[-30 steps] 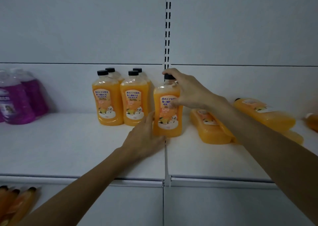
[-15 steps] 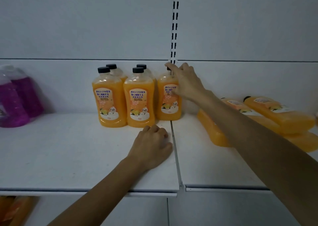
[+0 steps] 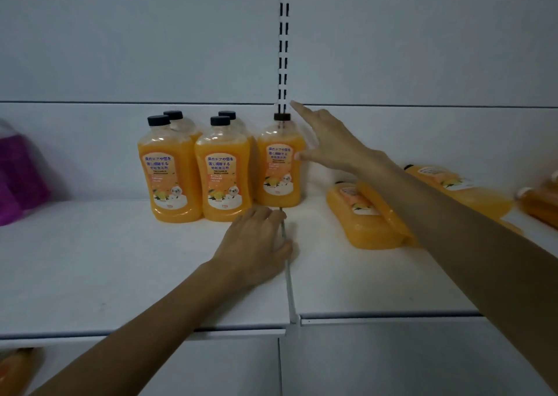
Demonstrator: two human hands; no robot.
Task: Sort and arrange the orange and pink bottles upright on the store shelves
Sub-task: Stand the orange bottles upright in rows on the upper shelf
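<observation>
Placement of the rightmost upright orange bottle (image 3: 279, 166) looks to me like the step in hand. It stands at the back of the white shelf (image 3: 90, 259), straddling the seam (image 3: 288, 275) between two shelf boards, just right of the four other upright orange bottles (image 3: 223, 181). My right hand (image 3: 329, 142) is beside its shoulder, fingers straight and spread, gripping nothing; I cannot tell whether the thumb tip touches the label edge. My left hand (image 3: 256, 244) rests on the shelf just in front, fingers loosely curled and empty. To finish well, I'd check that the base sits flat across that seam, then nudge it snug to its neighbour, label forward. The flat-lying orange bottles (image 3: 359, 214) to the right then want lifting by the body, one at a time. Pink bottles (image 3: 21, 178) sit well apart at far left.
</observation>
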